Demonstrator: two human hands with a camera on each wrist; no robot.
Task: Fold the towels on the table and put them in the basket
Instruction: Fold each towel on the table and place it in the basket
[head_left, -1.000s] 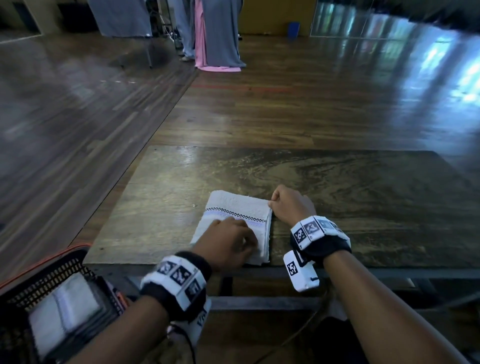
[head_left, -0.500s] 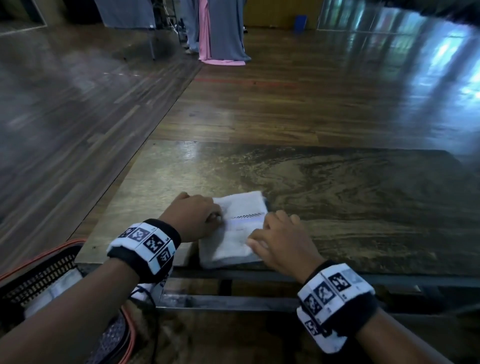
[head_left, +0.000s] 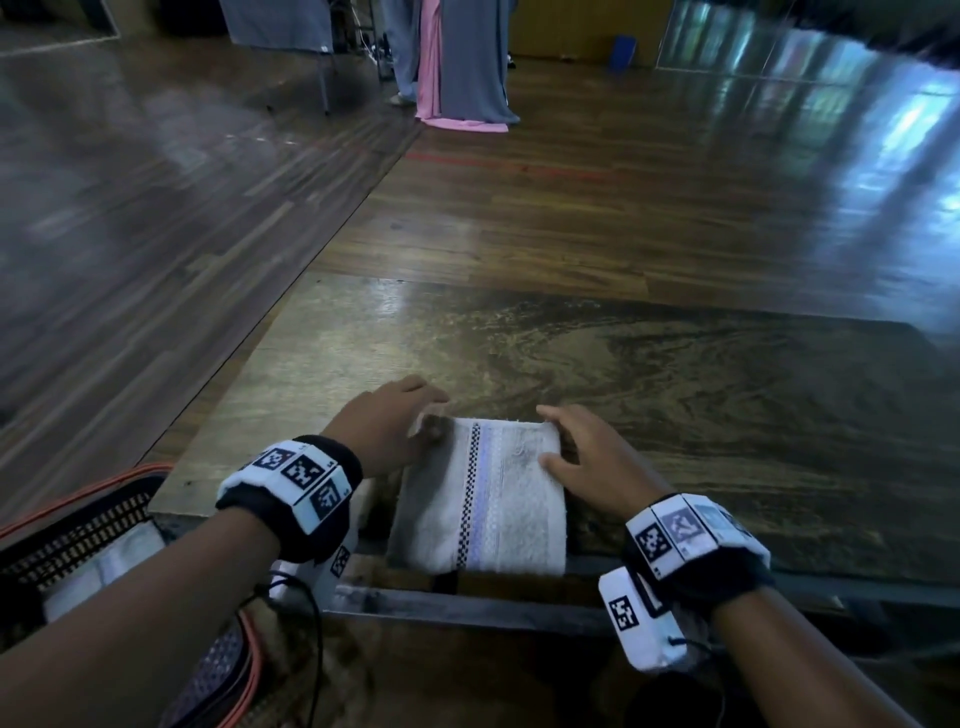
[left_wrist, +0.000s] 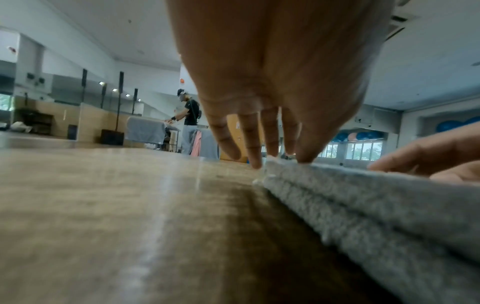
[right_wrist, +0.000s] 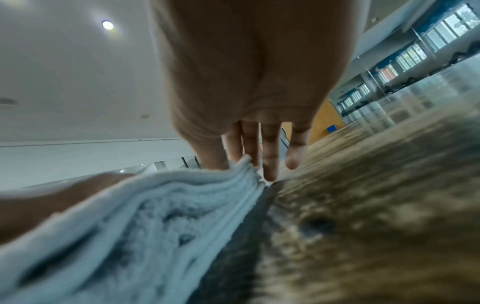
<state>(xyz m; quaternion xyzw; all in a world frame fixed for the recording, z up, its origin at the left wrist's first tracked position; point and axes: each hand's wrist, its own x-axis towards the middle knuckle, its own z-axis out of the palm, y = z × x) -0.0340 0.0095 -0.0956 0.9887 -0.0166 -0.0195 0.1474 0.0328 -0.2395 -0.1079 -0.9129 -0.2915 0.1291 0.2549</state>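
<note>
1. The left hand (head_left: 387, 426) has its grip spread: straight fingers (left_wrist: 250, 142) point down at the far left corner of the folded towel (head_left: 498, 499), the thumb resting on top of that corner and the other tips touching the counter (head_left: 675, 374) just beside the edge.
2. The right hand (head_left: 592, 457) mirrors it at the far right corner, the grip also spread, with the thumb lying on the towel's top face and the straight fingers (right_wrist: 270, 162) coming down along the right edge to the counter.
3. Neither hand curls round the cloth; both frame it from the sides.
4. The towel lies flat at the near edge of the counter, between the two hands, folded into a thick rectangle of several layers that show along its side in the right wrist view.
5. A black-and-white checked stripe and a pale band run lengthwise down its top face.
6. Its near end slightly overhangs the counter's front edge.
7. The basket (head_left: 78, 525), dark mesh with an orange rim, sits low at the left, beside the counter's near left corner and under the left forearm.
8. Another folded towel (head_left: 104, 571) already lies inside it.
9. Beyond the counter stretches a glossy wooden floor (head_left: 623, 182), with grey and pink cloths (head_left: 457, 67) hanging at the far end.
</note>
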